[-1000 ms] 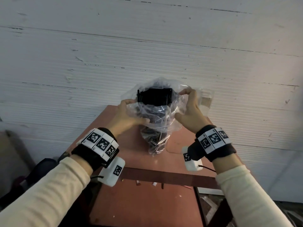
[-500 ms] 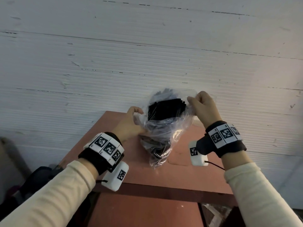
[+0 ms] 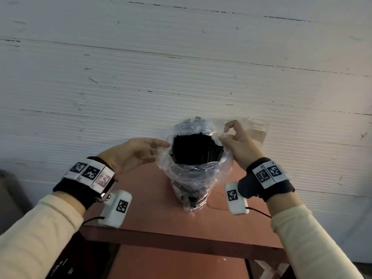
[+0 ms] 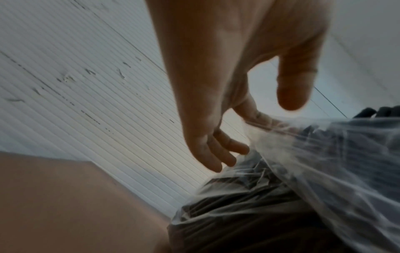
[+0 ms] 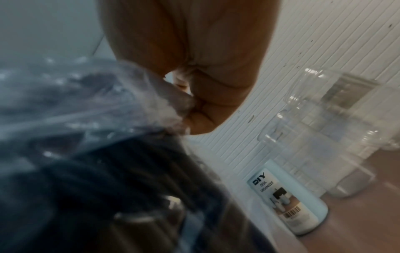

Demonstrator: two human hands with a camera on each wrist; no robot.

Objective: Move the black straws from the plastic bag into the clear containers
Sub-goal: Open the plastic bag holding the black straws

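The right hand (image 3: 237,143) pinches the crinkly clear bag (image 3: 193,174) of black straws (image 3: 196,149); the left hand (image 3: 132,152) touches it, fingers loose. A clear container (image 5: 320,137) stands by a box (image 5: 288,200) reading "DIY DESK ORGANIZER".

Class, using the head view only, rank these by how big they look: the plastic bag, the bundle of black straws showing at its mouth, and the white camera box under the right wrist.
1. Plastic bag
2. Bundle of black straws
3. White camera box, though it sits nearer the camera.
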